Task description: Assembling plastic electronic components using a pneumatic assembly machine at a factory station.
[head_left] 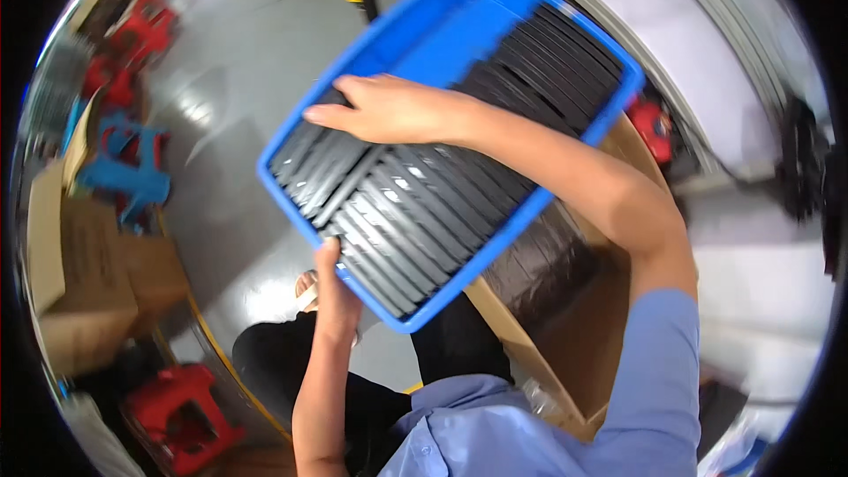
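A blue plastic tray (424,305) is slanted in front of me, above my lap and the edge of a cardboard box. Rows of glossy black plastic strips (415,221) fill much of it, while its far left part shows bare blue bottom. My left hand (337,287) grips the tray's near left rim, thumb on top, the other fingers hidden below. Across the tray reaches my right arm. My right hand (389,110) lies over the strips near the far left rim, thumb and forefinger apart; its other fingers are mostly hidden.
Under the tray at the right stands an open cardboard box (521,336) with dark wrapped contents (543,269). At left are cardboard boxes (97,274), a blue stool (128,163) and a red stool (185,415). A white machine frame (707,53) borders the right.
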### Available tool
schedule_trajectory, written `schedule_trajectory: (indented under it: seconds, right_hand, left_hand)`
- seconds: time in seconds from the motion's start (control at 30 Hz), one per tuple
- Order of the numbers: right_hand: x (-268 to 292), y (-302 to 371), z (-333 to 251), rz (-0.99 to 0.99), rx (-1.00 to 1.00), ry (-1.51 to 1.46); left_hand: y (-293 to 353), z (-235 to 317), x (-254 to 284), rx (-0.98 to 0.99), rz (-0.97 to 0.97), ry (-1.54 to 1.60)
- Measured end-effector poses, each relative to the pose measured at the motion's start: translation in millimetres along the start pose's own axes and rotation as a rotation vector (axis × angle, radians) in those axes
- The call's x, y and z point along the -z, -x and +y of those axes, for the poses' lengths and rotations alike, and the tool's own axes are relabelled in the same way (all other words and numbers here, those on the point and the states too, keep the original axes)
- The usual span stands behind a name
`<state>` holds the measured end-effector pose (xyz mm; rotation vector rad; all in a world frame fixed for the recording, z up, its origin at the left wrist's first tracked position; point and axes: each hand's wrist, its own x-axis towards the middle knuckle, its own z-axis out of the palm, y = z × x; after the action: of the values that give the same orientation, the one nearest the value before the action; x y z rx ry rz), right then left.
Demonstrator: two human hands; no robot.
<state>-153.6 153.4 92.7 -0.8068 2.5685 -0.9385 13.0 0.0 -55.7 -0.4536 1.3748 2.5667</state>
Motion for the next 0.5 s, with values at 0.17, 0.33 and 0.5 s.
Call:
schedule_trajectory:
  seconds: [0.17,0.33,0.5]
  right_hand:
    - [50,78,-3,0.819,0.493,-0.306]
    - [49,187,91,1.81,0.187,-0.115]
    - [-143,227,327,1.093,-0.721,0.301]
  left_hand:
    - [1,18,-19,-0.08,0.164,-0.046]
    - [6,29,-25,-0.117,0.135,-0.096]
    - [-16,21,-13,-0.147,-0.015,0.005]
